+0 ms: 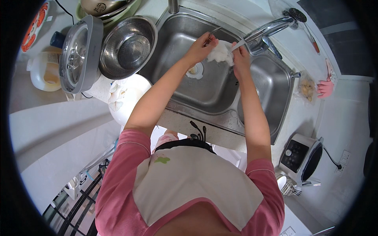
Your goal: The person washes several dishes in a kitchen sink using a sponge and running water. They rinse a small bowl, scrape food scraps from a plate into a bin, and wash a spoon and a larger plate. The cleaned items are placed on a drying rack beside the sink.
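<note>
My left hand [202, 48] grips a thin metal utensil [217, 30] whose tip points up and to the right; its exact kind is too small to tell. A soft white cloth [220, 53] hangs bunched between my hands, and my left fingers touch or overlap its edge. On its right side, my right hand [241, 60] holds the cloth. Water [238, 44] runs from the chrome faucet [268, 28] at the cloth and my right fingers. Both hands are above the large basin of the stainless steel sink [203, 100], whose drain strainer [195, 70] has pale scraps in it.
Left of the sink stand a perforated steel bowl [130, 48], a white flower-patterned bowl [130, 91] and a grey lidded appliance [81, 54]. The smaller basin [265, 85], a bag of yellowish food [306, 88], a pink glove [326, 87] and a countertop appliance [299, 156] lie to the right.
</note>
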`<state>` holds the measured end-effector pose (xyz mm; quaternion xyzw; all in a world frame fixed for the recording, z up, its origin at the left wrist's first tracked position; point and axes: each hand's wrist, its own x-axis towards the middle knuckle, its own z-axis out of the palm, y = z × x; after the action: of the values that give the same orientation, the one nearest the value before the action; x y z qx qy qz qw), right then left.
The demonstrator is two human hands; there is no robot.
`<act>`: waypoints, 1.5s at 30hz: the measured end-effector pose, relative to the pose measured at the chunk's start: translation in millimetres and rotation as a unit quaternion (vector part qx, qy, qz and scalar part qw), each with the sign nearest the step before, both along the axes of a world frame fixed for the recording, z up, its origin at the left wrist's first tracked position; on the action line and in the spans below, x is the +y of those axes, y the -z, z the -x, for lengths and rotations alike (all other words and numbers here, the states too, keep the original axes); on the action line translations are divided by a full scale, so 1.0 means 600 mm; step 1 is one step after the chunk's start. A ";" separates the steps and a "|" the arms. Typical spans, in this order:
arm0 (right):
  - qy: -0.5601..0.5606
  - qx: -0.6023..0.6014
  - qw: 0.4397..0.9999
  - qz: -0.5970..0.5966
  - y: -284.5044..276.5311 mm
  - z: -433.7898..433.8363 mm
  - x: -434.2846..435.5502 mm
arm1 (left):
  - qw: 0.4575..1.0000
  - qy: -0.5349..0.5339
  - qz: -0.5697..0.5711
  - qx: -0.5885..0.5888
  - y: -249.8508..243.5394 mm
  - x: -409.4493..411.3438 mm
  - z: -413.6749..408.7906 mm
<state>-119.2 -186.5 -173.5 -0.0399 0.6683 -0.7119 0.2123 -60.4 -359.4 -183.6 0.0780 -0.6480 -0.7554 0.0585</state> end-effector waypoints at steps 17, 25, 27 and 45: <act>0.045 0.529 0.791 -0.303 -0.010 -0.028 0.001 | 0.922 0.204 -0.219 -0.244 -0.021 0.043 0.003; -0.061 0.187 0.959 -0.204 -0.027 0.003 -0.004 | 0.947 0.219 -0.119 -0.204 -0.052 0.053 -0.018; -0.039 0.241 0.919 -0.311 -0.025 0.010 -0.013 | 0.950 0.222 -0.132 -0.176 -0.057 0.052 -0.021; 0.007 0.305 0.906 -0.294 -0.072 0.035 0.019 | 0.955 0.193 -0.144 -0.173 -0.108 0.057 -0.071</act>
<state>-139.9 -175.1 -130.3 -0.1863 0.8799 -0.4372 -0.0052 -18.1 -325.3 -119.1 0.0886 -0.5356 -0.8123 -0.2133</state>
